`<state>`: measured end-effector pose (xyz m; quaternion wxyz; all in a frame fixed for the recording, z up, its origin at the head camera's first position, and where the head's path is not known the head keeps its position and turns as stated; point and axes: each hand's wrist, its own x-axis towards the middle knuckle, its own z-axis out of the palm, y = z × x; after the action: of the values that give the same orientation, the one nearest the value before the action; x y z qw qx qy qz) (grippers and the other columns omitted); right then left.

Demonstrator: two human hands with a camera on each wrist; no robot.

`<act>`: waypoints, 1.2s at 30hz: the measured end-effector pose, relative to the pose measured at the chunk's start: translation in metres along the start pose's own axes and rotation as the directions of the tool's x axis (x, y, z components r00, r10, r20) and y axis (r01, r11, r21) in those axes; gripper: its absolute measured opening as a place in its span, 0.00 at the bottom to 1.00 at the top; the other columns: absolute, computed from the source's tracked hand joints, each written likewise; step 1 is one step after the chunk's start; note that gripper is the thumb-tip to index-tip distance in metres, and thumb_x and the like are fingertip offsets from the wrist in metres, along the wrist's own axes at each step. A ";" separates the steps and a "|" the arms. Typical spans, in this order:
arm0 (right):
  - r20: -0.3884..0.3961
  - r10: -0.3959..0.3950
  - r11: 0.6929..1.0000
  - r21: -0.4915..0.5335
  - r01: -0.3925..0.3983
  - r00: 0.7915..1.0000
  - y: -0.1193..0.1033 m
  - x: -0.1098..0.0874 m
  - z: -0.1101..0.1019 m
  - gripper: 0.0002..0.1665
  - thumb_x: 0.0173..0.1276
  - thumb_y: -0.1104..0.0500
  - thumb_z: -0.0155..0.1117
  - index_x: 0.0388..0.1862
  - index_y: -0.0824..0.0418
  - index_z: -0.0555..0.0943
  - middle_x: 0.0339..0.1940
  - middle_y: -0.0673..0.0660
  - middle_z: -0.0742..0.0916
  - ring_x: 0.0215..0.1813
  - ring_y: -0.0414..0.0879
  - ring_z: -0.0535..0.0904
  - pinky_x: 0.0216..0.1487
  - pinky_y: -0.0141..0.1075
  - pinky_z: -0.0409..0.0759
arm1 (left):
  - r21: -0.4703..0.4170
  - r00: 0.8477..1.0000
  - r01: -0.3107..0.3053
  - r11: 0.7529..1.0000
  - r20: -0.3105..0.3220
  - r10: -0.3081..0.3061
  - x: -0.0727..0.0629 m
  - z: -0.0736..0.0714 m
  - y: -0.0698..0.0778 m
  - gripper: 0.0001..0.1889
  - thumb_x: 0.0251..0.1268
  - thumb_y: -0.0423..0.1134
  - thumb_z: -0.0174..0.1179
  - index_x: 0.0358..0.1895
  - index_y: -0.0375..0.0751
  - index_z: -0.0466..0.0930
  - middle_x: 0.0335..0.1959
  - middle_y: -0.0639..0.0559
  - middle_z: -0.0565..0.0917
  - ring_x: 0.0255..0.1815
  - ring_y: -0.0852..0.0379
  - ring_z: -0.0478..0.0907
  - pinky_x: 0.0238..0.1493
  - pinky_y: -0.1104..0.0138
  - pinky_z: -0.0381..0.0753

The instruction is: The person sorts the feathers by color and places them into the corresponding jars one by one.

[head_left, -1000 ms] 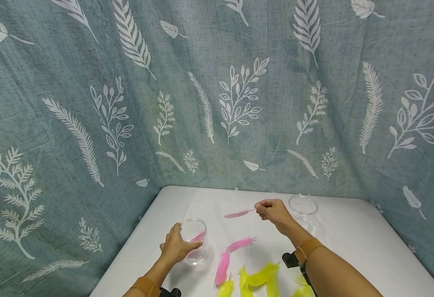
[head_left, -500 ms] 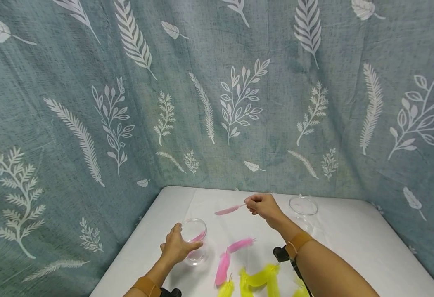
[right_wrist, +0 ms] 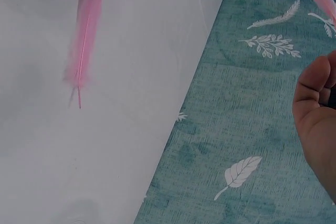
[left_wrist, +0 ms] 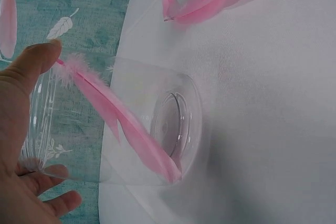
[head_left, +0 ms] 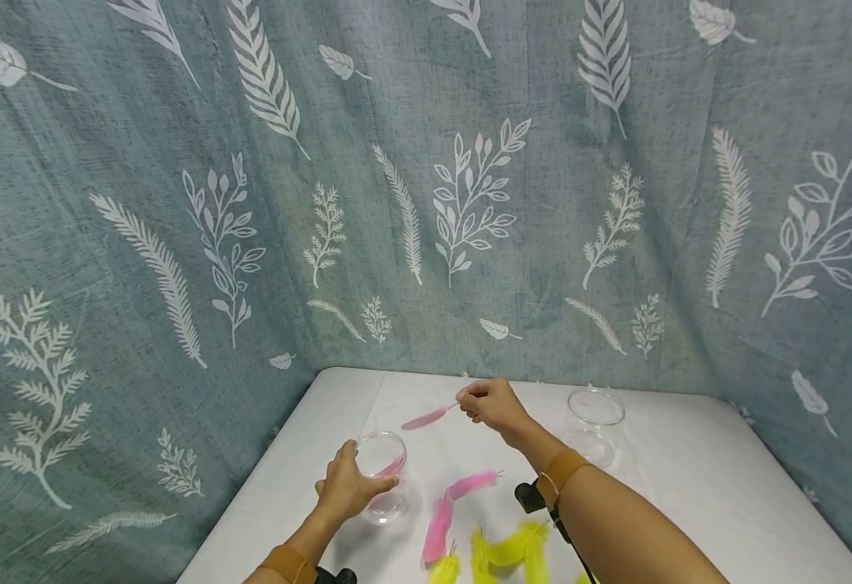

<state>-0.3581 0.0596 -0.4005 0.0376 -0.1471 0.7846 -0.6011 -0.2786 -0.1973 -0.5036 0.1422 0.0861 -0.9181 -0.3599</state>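
Observation:
My left hand [head_left: 348, 480] grips a clear plastic jar [head_left: 383, 511] near its rim, thumb on one side and fingers on the other, on the left of the table. Inside the jar a pink feather [left_wrist: 121, 116] leans from base to rim. Up and to the right, my right hand [head_left: 494, 407] pinches another pink feather [head_left: 426, 418] by its quill end, its vane pointing left above the jar's mouth level. The left wrist view shows this held feather [left_wrist: 8, 22] hanging at the upper left. In the right wrist view the right hand [right_wrist: 317, 103] is partly cut off.
Two pink feathers [head_left: 438, 529] lie on the white table [head_left: 659, 503] right of the jar. Several yellow feathers [head_left: 509, 551] lie at the front edge. A second clear jar [head_left: 596, 405] stands at the back right. A patterned curtain [head_left: 469, 203] hangs behind the table.
My right hand has moved left with the pink feather, bringing its tip close to the jar. The left hand and the jar have stayed in place.

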 end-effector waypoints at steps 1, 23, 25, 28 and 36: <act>-0.003 0.004 1.000 -0.004 -0.004 1.000 -0.001 0.000 0.003 0.06 0.68 0.67 0.61 0.37 0.70 0.83 0.31 0.62 0.84 0.31 0.49 0.78 0.38 0.41 0.79 | 0.000 1.000 -0.001 1.000 -0.001 0.001 0.000 0.000 0.000 0.55 0.34 0.57 0.80 0.65 0.29 0.64 0.58 0.33 0.73 0.55 0.36 0.71 0.45 0.39 0.62; 0.066 -0.025 0.999 -0.025 0.026 0.998 0.005 -0.002 0.055 0.06 0.67 0.68 0.60 0.33 0.70 0.83 0.25 0.56 0.83 0.29 0.46 0.76 0.32 0.37 0.78 | 0.007 1.000 -0.006 1.000 -0.021 0.006 0.001 0.001 -0.003 0.56 0.32 0.59 0.80 0.64 0.31 0.64 0.56 0.35 0.75 0.56 0.37 0.72 0.44 0.39 0.62; 0.075 -0.024 0.999 -0.034 0.027 0.997 0.006 -0.004 0.058 0.06 0.67 0.67 0.61 0.33 0.70 0.83 0.25 0.56 0.83 0.29 0.46 0.77 0.32 0.37 0.78 | 0.005 1.000 -0.006 1.000 -0.019 0.006 0.001 0.001 -0.003 0.56 0.31 0.59 0.79 0.65 0.31 0.64 0.56 0.36 0.75 0.56 0.38 0.72 0.44 0.39 0.62; 0.088 -0.017 0.998 -0.056 0.022 0.996 0.008 -0.005 0.063 0.07 0.68 0.66 0.61 0.34 0.69 0.83 0.26 0.56 0.83 0.30 0.46 0.78 0.32 0.37 0.79 | 0.001 1.000 0.000 1.000 -0.012 0.000 0.001 0.001 -0.003 0.55 0.32 0.59 0.79 0.65 0.31 0.64 0.57 0.36 0.74 0.56 0.38 0.72 0.45 0.39 0.62; 0.104 -0.022 0.996 -0.081 0.030 0.994 0.016 -0.006 0.076 0.07 0.68 0.65 0.62 0.33 0.66 0.84 0.26 0.55 0.84 0.30 0.46 0.79 0.33 0.38 0.79 | 0.013 1.000 -0.016 1.000 -0.014 0.017 0.000 0.002 -0.004 0.56 0.32 0.60 0.79 0.65 0.30 0.63 0.56 0.36 0.74 0.55 0.38 0.72 0.43 0.39 0.63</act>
<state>-0.3380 -0.0055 -0.4376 0.0641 -0.1896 0.8038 -0.5602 -0.2786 -0.1987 -0.5072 0.1512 0.0820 -0.9200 -0.3522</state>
